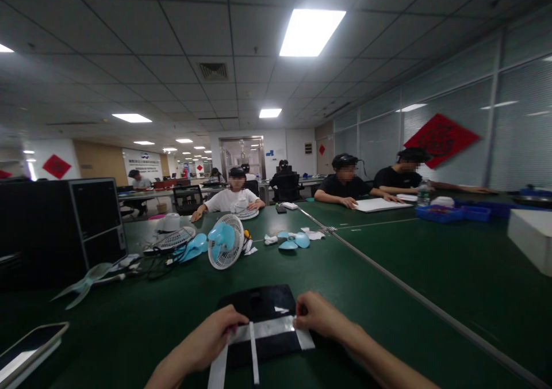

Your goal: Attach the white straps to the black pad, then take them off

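Note:
A flat black panel with rounded corners lies on the green table in front of me. Pale, slightly shiny strips cross it. One runs sideways as a wide band, and a narrow strip hangs down from it toward me. At the band's left end, my left hand is closed, thumb and fingers pinched on the pale strip. My right hand pinches the band's right end, near a short angled piece. Whether the strips are tape or paper I cannot tell.
White fan parts with blue blades lie beyond the panel. A black computer case stands at left, a phone at near left. A metal seam crosses the table. Blue trays and a white box sit at right. Several people sit beyond.

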Available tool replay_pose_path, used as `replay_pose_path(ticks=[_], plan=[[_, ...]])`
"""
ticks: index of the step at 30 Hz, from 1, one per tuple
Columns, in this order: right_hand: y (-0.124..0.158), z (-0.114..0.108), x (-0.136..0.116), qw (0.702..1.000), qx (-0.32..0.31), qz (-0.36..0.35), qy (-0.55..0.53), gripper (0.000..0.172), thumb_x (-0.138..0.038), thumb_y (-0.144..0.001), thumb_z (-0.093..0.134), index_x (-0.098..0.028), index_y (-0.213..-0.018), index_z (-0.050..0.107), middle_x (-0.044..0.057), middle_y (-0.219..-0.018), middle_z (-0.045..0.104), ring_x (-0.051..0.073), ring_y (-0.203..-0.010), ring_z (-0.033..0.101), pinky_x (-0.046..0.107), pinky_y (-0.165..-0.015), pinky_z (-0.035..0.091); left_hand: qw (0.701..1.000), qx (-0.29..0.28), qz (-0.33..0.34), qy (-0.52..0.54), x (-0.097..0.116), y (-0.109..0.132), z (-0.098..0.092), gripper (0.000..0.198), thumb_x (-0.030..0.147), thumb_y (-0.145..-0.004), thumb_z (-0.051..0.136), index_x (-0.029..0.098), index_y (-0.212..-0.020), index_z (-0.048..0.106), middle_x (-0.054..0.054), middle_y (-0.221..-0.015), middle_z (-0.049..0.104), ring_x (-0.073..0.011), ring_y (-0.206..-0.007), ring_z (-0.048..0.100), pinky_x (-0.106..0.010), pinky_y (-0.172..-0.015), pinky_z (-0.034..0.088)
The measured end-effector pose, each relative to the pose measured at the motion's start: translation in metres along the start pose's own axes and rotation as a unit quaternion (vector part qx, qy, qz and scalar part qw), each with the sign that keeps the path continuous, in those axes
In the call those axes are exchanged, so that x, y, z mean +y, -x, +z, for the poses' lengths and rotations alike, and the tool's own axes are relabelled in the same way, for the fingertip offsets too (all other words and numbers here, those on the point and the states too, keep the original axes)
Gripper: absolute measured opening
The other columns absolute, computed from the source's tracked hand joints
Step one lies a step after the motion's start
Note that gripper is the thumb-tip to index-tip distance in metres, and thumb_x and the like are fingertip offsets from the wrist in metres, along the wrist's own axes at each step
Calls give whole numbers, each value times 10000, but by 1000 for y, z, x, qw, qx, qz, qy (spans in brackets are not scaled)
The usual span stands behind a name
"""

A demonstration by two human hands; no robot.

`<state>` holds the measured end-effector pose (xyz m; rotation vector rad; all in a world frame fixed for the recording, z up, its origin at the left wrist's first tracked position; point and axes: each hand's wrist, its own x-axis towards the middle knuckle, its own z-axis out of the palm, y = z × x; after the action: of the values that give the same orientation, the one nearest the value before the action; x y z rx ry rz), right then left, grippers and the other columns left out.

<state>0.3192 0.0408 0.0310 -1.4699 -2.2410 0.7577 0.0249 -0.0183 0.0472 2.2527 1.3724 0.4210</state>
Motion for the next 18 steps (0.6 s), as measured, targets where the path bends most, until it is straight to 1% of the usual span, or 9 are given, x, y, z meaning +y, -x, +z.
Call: replay_pose_path(ticks=[2, 5, 8, 10, 11, 12, 14, 16, 18], plan=[[0, -1, -1, 1000, -3, 1, 0, 143, -243, -684, 680, -160, -801, 689, 28, -817, 695, 154, -728, 609, 218, -560, 392, 999, -21, 29, -6, 8, 0, 3, 364, 159, -860, 387, 279, -1111, 623, -24, -1074, 550, -152, -928, 519, -254, -788, 390], [2, -5, -4, 1000, -13, 6, 6, 147, -247, -693, 680, -159, -810, 691, 34, -823, 692, 164, -747, 609, 224, -573, 396, 999, -30, 35, -23, 10, -1, 6, 350, 182, -880, 376, 276, -1083, 646, -30, -1062, 535, -159, -940, 504, -261, -804, 386], [7, -8, -14, 999, 22, -22, 38, 140, -245, -725, 652, -169, -836, 691, 47, -866, 676, 178, -787, 598, 243, -630, 417, 998, -27, 44, -26, 5, -2, 7, 367, 164, -870, 373, 281, -1089, 643, -29, -1066, 528, -164, -946, 499, -265, -817, 383], [13, -4, -25, 992, 65, -92, 59, 147, -218, -779, 582, -176, -874, 687, 59, -928, 657, 188, -858, 582, 263, -714, 432, 998, -26, 45, -25, 3, -2, 8, 369, 179, -873, 374, 284, -1108, 638, -31, -1070, 526, -173, -947, 497, -272, -819, 383], [16, 0, -31, 985, 72, -140, 68, 178, -190, -807, 535, -179, -904, 684, 64, -959, 649, 190, -898, 572, 274, -761, 431, 998, -26, 44, -25, 2, -2, 8, 367, 195, -880, 372, 285, -1119, 636, -32, -1069, 525, -177, -947, 495, -275, -822, 382], [20, 6, -37, 976, 63, -192, 76, 229, -156, -826, 488, -184, -948, 680, 66, -992, 645, 191, -937, 562, 283, -808, 426, 998, -24, 44, -25, 3, -2, 8, 363, 214, -888, 369, 285, -1126, 635, -32, -1063, 525, -178, -949, 491, -278, -829, 380], [25, 21, -49, 955, 16, -279, 96, 336, -95, -833, 428, -200, -1053, 659, 64, -1068, 638, 189, -1003, 543, 296, -882, 407, 998, -23, 44, -27, 3, -2, 8, 352, 249, -902, 366, 284, -1118, 641, -30, -1045, 525, -176, -948, 485, -278, -840, 373], [28, 36, -57, 938, -27, -322, 123, 406, -77, -821, 423, -203, -1153, 619, 70, -1147, 623, 199, -1059, 524, 312, -934, 389, 998, -22, 50, -29, 4, -2, 8, 346, 263, -907, 365, 284, -1111, 644, -25, -1033, 524, -171, -947, 482, -276, -844, 368], [28, 48, -60, 931, -40, -331, 146, 440, -91, -807, 450, -183, -1219, 578, 90, -1222, 593, 218, -1112, 502, 329, -971, 374, 998, -21, 56, -30, 2, -4, 9, 347, 254, -907, 362, 285, -1105, 646, -22, -1024, 526, -168, -945, 483, -275, -841, 368]])
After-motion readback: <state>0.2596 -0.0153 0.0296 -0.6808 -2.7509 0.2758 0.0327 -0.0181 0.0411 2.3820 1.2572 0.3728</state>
